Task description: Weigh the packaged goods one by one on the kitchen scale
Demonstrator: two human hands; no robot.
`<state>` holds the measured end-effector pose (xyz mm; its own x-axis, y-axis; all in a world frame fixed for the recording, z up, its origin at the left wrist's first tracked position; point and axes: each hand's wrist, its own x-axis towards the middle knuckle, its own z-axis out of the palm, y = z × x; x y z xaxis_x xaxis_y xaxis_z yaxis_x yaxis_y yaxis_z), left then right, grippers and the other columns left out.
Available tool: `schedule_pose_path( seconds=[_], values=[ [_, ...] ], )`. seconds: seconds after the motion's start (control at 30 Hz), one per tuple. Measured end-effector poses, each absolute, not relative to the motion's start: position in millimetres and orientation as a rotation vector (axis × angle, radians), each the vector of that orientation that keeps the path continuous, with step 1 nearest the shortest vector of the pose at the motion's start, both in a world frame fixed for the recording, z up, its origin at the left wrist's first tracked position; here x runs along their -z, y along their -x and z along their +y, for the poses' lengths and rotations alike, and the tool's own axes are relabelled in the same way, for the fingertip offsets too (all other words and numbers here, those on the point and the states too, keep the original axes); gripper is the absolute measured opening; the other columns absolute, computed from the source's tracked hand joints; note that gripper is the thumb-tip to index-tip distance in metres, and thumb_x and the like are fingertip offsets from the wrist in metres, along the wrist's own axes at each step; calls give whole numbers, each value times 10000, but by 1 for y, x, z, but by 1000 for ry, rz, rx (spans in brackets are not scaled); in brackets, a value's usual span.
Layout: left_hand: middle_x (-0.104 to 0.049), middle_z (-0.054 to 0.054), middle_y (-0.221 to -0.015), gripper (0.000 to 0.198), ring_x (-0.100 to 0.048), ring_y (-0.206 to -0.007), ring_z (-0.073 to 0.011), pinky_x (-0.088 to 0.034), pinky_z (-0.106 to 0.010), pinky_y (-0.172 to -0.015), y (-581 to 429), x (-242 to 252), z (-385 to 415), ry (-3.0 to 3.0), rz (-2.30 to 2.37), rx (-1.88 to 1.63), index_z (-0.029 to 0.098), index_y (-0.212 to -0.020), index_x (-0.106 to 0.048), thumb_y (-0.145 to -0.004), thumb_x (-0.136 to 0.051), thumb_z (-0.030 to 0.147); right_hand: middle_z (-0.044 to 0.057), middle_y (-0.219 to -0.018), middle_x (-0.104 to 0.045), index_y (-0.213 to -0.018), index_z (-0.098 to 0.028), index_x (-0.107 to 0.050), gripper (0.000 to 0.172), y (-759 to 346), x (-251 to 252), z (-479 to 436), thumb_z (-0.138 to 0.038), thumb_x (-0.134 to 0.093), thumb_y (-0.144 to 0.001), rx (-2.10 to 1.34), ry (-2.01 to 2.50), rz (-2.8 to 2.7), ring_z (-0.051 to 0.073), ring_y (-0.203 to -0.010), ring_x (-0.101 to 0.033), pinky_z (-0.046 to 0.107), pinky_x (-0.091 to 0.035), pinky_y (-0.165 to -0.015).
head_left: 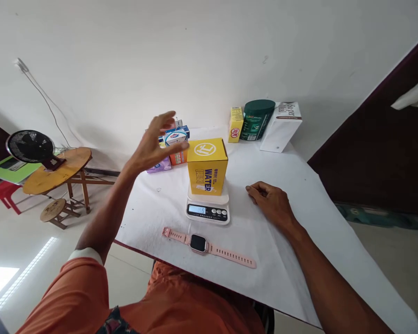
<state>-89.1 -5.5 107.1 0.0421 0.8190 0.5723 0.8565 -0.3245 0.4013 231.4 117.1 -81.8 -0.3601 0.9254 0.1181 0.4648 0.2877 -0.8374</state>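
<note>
A yellow box (208,168) lettered "WATER" stands upright on a white digital kitchen scale (191,200), whose lit display shows digits I cannot read surely. My left hand (156,144) is raised at the box's upper left, thumb and fingers spread, with the thumb tip by the top edge; whether it touches, I cannot tell. To the right of the scale, my right hand (270,202) rests on the white-covered table with curled fingers; anything inside them is hidden. A pink-strapped smartwatch (198,243) lies flat in front of the scale.
Behind my left hand are several small packages, among them a purple pack (159,166) and an orange box (178,157). At the back right stand a small yellow box (235,125), a dark green canister (257,119) and a white box (280,127). The wall (209,60) rises behind.
</note>
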Motion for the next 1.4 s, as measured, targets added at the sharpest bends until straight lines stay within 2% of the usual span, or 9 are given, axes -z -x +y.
schedule_pose_path(
  seconds=[0.13, 0.23, 0.4, 0.53, 0.77, 0.87, 1.0, 1.17, 1.4],
  values=[
    [-435, -176, -1580, 1119, -445, -1440, -392, -426, -575, -1154, 68, -78, 10, 2483, -1878, 1057, 262, -1610, -324, -720, -784, 759, 8, -648, -631, -710, -239, -628, 321, -232, 82, 117, -529, -580, -839, -965, 1242, -1955, 191, -625, -569, 334, -426, -645],
    [-420, -186, -1562, 1202, -394, -1453, -427, -373, -620, -1185, 58, -64, 21, 2530, -1965, 970, 244, -1617, -311, -656, -840, 736, 3, -647, -623, -713, -238, -628, 329, -232, 82, 116, -539, -584, -837, -971, 1239, -1946, 184, -625, -560, 332, -423, -650],
    [-501, -157, -1412, 1032, -492, -1319, -369, -434, -578, -1138, 57, -61, 25, 2490, -1954, 964, 211, -1534, -424, -691, -860, 617, -5, -637, -612, -719, -235, -630, 326, -233, 80, 115, -534, -592, -845, -1019, 1230, -1927, 173, -621, -554, 320, -416, -642],
    [-542, -113, -1356, 875, -525, -1279, -327, -481, -519, -1092, 70, -63, 10, 2371, -1912, 1076, 252, -1431, -517, -692, -886, 539, -5, -644, -616, -718, -238, -627, 321, -233, 80, 115, -533, -598, -840, -1024, 1245, -1911, 173, -622, -568, 323, -426, -654],
    [-541, -95, -1314, 858, -564, -1228, -297, -562, -438, -959, 130, -62, -46, 2005, -2144, 1072, 250, -1404, -544, -651, -911, 435, 6, -682, -646, -704, -241, -613, 300, -231, 76, 113, -506, -589, -844, -1008, 1236, -1920, 180, -624, -593, 331, -433, -661],
    [-554, -80, -1254, 835, -583, -1183, -292, -560, -461, -964, 155, -49, -61, 1892, -2246, 997, 246, -1369, -566, -638, -907, 463, 10, -695, -656, -710, -243, -621, 298, -232, 76, 114, -507, -583, -842, -994, 1240, -1928, 183, -628, -599, 334, -437, -662],
    [-552, -80, -1239, 781, -580, -1187, -291, -550, -476, -995, 175, -29, -61, 1767, -2272, 1083, 243, -1328, -577, -659, -897, 487, 16, -694, -659, -709, -244, -620, 296, -232, 78, 114, -512, -584, -831, -987, 1238, -1930, 189, -627, -605, 341, -445, -663],
    [-524, -81, -1272, 754, -567, -1229, -288, -506, -488, -1094, 178, -18, -49, 1791, -2176, 1131, 244, -1325, -567, -676, -907, 422, 16, -650, -637, -713, -247, -621, 286, -231, 78, 112, -510, -611, -823, -991, 1274, -1907, 202, -626, -605, 353, -454, -674],
    [-502, -76, -1252, 769, -559, -1198, -272, -507, -482, -1085, 167, -16, -52, 1686, -2199, 1121, 255, -1323, -564, -655, -927, 374, 13, -652, -642, -721, -245, -643, 256, -230, 78, 112, -477, -627, -828, -1003, 1300, -1901, 191, -613, -597, 346, -471, -667]
  ],
)
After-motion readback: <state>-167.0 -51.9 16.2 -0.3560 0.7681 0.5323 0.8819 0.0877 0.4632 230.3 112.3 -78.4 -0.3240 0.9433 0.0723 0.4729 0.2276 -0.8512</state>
